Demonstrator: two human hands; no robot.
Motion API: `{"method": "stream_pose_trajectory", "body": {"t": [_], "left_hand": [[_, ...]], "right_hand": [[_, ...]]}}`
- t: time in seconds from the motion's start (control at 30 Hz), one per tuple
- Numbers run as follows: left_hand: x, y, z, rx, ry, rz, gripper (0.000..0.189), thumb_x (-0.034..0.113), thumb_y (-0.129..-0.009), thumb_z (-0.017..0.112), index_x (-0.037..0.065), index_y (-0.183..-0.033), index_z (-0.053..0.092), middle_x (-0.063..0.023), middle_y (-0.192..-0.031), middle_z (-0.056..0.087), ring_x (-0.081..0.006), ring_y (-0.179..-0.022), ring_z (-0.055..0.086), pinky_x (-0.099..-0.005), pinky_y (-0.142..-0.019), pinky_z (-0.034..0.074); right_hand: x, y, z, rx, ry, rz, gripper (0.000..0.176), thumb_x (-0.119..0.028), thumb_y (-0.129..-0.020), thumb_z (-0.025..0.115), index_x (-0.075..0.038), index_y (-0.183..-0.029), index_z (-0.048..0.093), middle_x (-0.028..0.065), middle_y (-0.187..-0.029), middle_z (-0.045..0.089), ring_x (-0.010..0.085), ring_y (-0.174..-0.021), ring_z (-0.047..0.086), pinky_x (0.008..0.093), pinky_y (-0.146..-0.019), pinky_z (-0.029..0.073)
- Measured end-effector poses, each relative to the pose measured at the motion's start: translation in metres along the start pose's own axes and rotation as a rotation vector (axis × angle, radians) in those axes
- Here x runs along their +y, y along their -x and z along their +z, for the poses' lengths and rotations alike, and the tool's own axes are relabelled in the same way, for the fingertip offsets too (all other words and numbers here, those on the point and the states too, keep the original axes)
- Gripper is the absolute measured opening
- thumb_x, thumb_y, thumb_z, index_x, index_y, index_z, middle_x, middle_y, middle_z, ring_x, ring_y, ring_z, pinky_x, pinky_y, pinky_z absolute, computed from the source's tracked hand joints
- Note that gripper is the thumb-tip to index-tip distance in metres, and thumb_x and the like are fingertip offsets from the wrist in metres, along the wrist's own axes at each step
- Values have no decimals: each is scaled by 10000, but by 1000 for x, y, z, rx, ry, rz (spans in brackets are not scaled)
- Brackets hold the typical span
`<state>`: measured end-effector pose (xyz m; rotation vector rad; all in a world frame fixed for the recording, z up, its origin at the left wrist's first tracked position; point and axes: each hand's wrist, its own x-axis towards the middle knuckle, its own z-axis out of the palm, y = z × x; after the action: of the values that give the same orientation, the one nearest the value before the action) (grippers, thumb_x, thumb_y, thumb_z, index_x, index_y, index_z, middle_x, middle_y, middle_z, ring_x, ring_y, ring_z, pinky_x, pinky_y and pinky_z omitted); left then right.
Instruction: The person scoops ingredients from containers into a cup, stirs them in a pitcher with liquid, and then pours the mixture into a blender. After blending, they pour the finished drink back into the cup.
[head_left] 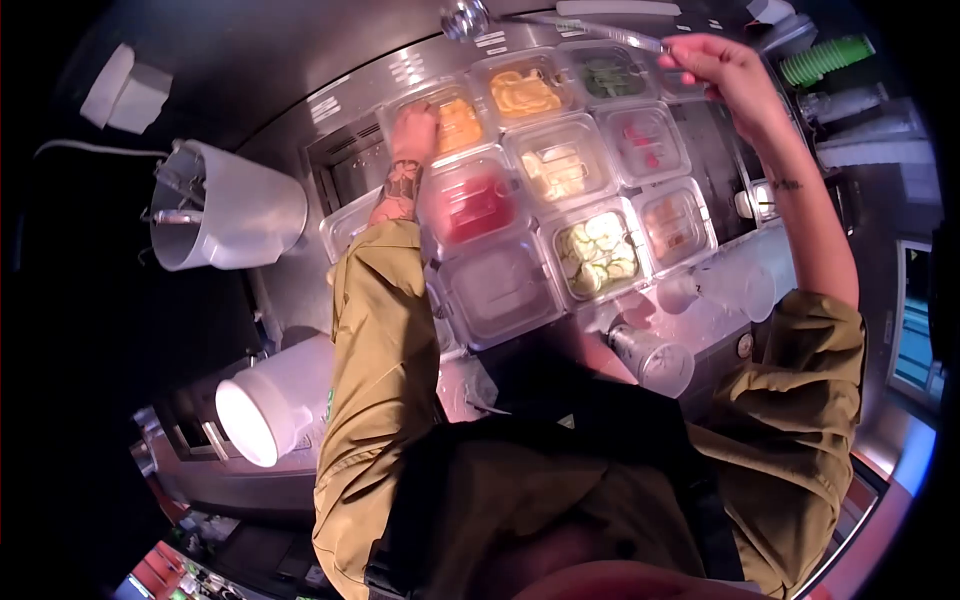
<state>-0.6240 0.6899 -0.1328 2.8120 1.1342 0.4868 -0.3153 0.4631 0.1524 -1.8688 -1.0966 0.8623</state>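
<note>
L hand (415,132): arm out toward far side of worktop (290,285), back of hand up, fingers bent down at left part of orange-food tub (465,153); can't tell if fingers apart or together. R hand (708,66): raised at far right, elbow bent, fingers clamped on handle end of metal utensil (590,33). Utensil runs crosswise past far tubs, round head to left. Clear pitcher (245,215) left of L hand; cuke-slice tub (547,250) nearer, w/ red-food tub (430,215) to its left.
</note>
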Motion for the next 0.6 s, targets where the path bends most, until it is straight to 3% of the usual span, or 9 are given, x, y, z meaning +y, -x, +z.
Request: {"method": "stream_pose_trajectory", "body": {"t": [0.03, 0.1, 0.3, 0.4, 0.5, 0.6], "left_hand": [[-3, -4, 2, 10, 1, 64, 141, 139, -789, 589, 82, -906, 645, -97, -1005, 627, -287, -1014, 574, -413, -850, 464], [-6, 0, 5, -79, -43, 161, 165, 133, -795, 574, 76, -942, 623, -79, -1015, 594, -273, -1035, 553, -417, -858, 441], [-10, 14, 18, 66, -66, 153, 299, 88, -824, 553, 88, -1123, 578, -99, -1101, 551, -282, -1058, 523, -420, -898, 412], [-3, 22, 5, 264, 84, 4, 326, 92, -856, 559, 70, -1181, 558, -116, -1120, 540, -289, -1059, 508, -418, -919, 407], [-1, 28, -3, 379, 245, -82, 321, 99, -879, 559, 59, -1197, 548, -124, -1130, 537, -291, -1061, 500, -419, -929, 404], [2, 28, -5, 309, 188, -43, 317, 104, -879, 564, 63, -1194, 548, -122, -1122, 536, -298, -1048, 505, -413, -916, 413]], "right_hand": [[13, -2, -4, -29, -7, -4, 245, -244, -872, 655, -73, -1046, 672, -32, -925, 705, -17, -678, 520, 190, -531, 348], [36, -15, -5, -41, 52, 80, 225, -243, -885, 632, -106, -1060, 672, -61, -906, 701, -29, -689, 520, 173, -558, 315], [68, -89, 3, -260, 88, 198, 149, -157, -887, 618, -117, -1015, 683, -48, -911, 703, -22, -669, 539, 153, -530, 346], [86, -132, 2, -350, 102, 180, 171, -184, -893, 614, -85, -1019, 673, -40, -876, 698, -42, -635, 539, 129, -439, 261], [88, -165, 37, -417, 132, 211, 169, -189, -902, 604, -92, -1024, 670, -38, -882, 700, -44, -631, 547, 124, -425, 292], [74, -182, 89, -510, 155, 233, 193, -226, -892, 629, -119, -1048, 667, -33, -904, 703, -27, -650, 570, 139, -503, 377]]}}
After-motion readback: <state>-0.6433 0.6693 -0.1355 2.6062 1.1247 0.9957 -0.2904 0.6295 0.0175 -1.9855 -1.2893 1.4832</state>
